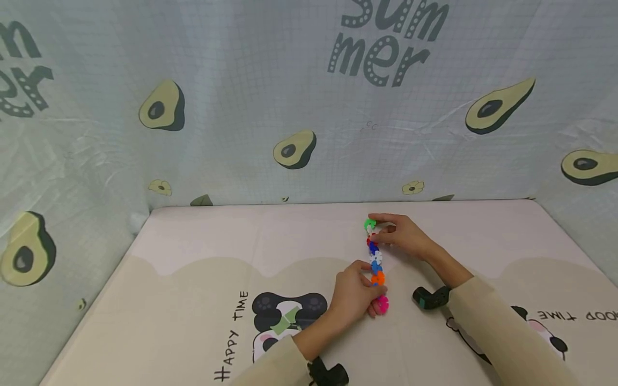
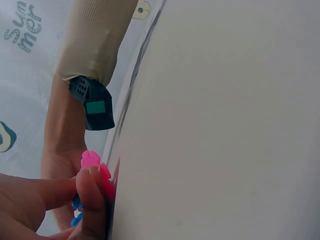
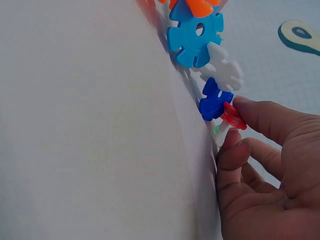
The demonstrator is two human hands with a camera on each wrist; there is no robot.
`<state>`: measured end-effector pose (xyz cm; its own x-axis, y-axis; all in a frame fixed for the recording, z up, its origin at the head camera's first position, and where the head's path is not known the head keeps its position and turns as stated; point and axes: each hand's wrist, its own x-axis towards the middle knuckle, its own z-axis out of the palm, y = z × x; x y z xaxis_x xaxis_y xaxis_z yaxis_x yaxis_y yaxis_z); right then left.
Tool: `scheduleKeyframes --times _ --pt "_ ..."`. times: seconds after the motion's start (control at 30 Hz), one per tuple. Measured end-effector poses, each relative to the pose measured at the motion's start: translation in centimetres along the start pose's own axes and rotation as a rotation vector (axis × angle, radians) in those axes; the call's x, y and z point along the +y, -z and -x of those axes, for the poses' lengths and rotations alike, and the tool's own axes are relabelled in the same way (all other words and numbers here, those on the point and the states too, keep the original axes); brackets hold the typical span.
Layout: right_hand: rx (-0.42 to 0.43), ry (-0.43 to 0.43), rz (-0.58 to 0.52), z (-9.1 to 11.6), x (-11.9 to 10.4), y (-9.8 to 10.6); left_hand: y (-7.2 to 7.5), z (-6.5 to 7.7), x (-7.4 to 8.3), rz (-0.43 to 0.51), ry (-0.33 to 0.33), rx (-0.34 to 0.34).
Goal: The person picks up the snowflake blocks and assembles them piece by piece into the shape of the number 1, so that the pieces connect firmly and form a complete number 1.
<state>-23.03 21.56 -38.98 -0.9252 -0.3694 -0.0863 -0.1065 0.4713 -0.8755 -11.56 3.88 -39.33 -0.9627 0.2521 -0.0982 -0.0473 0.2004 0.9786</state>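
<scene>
A chain of notched plastic snowflake discs lies on the table, running away from me in the head view. Its near end is a pink disc (image 1: 383, 305), followed by an orange disc (image 1: 378, 279), a light blue disc (image 3: 195, 35), a white disc (image 3: 224, 70), a dark blue disc (image 3: 215, 101), a red disc (image 3: 234, 116) and a green disc (image 1: 369, 223) at the far end. My left hand (image 1: 354, 292) pinches the chain near the pink disc, its fingers partly hiding the pieces there. Farther along, my right hand (image 1: 407, 236) pinches around the red disc.
The table (image 1: 169, 300) has a pale printed cover with cartoon pandas and lettering. A curtain (image 1: 232, 107) with avocado prints hangs behind and at both sides. Dark wrist cameras (image 1: 431, 297) are strapped on both wrists.
</scene>
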Motion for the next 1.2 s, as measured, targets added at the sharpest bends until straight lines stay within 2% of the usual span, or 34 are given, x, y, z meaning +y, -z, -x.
scheduleKeyframes --times 0.47,0.93,1.07,1.2 --pt "-0.011 -0.001 0.000 -0.3 0.0 -0.1 0.6 -0.5 -0.3 0.008 0.013 -0.079" --pt "0.009 -0.011 -0.023 -0.2 0.2 -0.4 1.1 -0.4 -0.5 -0.036 -0.006 -0.106" --pt "0.008 -0.018 0.005 0.1 0.2 -0.3 2.0 0.0 -0.2 -0.073 0.034 -0.114" --pt "0.013 -0.016 0.106 1.5 -0.2 0.5 4.2 0.6 0.6 -0.169 0.071 -0.111"
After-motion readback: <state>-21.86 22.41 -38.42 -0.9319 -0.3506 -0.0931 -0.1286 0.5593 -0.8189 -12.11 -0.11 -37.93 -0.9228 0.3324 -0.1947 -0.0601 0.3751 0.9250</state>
